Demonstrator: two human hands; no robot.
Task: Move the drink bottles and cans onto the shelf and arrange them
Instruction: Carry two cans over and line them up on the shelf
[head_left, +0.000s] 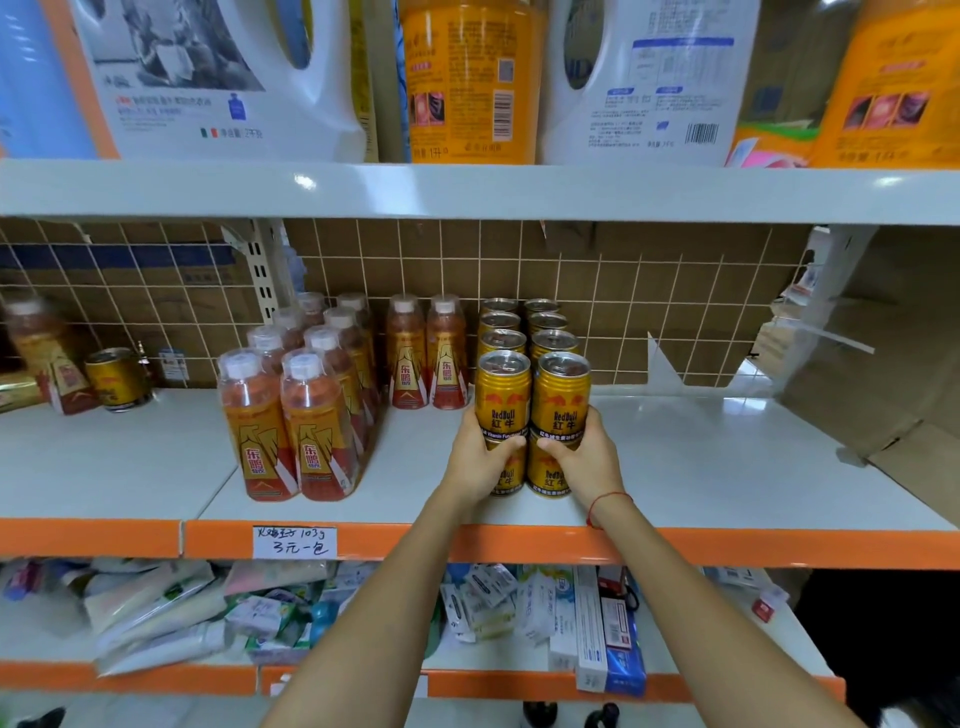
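Stacking gold cans near the shelf (675, 467) front edge — left hand (475, 462) and right hand (584, 460) each wrapped round a front-stack can (503, 395). Bottles (291, 415) and rear cans already shelved; front stack being squared up.

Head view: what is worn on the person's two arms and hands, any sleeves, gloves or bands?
Both forearms are bare as far as the frame shows, with no sleeves in view. The left hand wears no glove or ring. The right hand is also ungloved, and a thin red string bracelet circles its wrist.
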